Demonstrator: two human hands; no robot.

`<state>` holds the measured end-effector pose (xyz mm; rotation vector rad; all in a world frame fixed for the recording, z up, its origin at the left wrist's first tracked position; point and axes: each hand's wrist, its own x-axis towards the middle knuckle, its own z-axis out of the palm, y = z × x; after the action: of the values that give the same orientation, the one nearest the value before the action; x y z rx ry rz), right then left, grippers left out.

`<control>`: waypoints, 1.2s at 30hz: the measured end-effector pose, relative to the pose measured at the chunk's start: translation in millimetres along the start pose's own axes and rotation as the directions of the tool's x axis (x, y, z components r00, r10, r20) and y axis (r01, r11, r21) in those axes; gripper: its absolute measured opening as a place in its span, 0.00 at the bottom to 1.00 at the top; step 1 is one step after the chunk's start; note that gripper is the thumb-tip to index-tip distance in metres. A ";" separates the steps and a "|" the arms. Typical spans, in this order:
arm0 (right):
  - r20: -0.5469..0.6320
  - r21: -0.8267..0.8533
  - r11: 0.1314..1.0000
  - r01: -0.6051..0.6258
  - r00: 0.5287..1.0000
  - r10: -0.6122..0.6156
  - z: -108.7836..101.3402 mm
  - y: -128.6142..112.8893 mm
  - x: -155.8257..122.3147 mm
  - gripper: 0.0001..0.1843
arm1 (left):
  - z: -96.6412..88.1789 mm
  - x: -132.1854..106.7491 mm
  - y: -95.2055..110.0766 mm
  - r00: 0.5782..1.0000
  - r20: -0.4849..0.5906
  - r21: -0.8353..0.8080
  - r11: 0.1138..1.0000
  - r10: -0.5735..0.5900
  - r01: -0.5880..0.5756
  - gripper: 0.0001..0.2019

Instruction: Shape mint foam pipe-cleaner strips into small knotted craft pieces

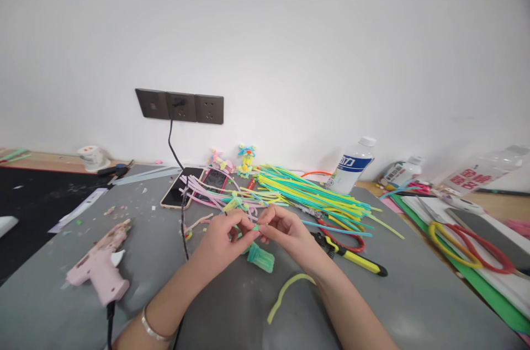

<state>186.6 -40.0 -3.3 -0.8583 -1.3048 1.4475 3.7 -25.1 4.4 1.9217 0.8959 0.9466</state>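
The left hand (pixel 227 235) and right hand (pixel 287 235) met over the middle of the grey tabletop (pixel 223 311), fingertips pinching a small, green, fuzzy-looking piece (pixel 256 228) between them. Toward the far right corner, a clear, white-capped plastic bottle (pixel 351 166) showed "力" on its blue label; beyond the right edge, a transparent bottle's (pixel 482 172) red lettering was blurred.

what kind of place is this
Probably a craft table, at home or in a small workroom; I can't tell which. It holds a pink glue gun, a loose pile of yellow and green craft stems, and a yellow-and-black hand tool.
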 end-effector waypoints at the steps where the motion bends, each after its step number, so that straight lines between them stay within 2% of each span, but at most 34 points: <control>1: -0.005 0.006 1.000 0.001 1.000 -0.001 0.2 -0.2 0.0 0.15 | 0.1 -0.5 -1.0 1.000 -0.015 0.010 1.000 0.021 -0.021 0.10; 7: -0.009 0.078 0.997 -0.010 1.000 0.011 -0.6 -1.0 -0.9 0.13 | 0.7 -3.3 -5.1 0.997 -0.061 -0.049 0.997 0.049 -0.052 0.08; 15: 0.071 0.285 0.933 -0.218 0.976 0.206 -2.3 -4.1 -3.4 0.13 | -1.0 -4.2 -3.2 0.983 -0.052 0.069 0.983 0.176 -0.173 0.09; 19: 0.112 0.348 0.901 -0.259 0.966 0.234 -4.0 -4.5 -4.2 0.12 | -1.0 -4.5 -1.8 0.979 -0.042 0.074 0.978 0.199 -0.195 0.08; 33: 0.097 0.251 0.953 -0.172 0.984 0.152 -6.7 -2.2 -3.7 0.11 | -0.1 -5.1 -4.4 0.949 -0.037 0.103 0.945 0.314 -0.309 0.07; 36: 0.056 0.224 0.967 -0.125 0.992 0.115 -2.1 0.4 -1.4 0.11 | 1.3 -3.8 -5.1 0.956 -0.047 0.102 0.953 0.290 -0.284 0.08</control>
<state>188.9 -40.7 -4.2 -0.7679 -1.1070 1.6825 1.8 -26.6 -1.7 2.1542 0.7173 1.1558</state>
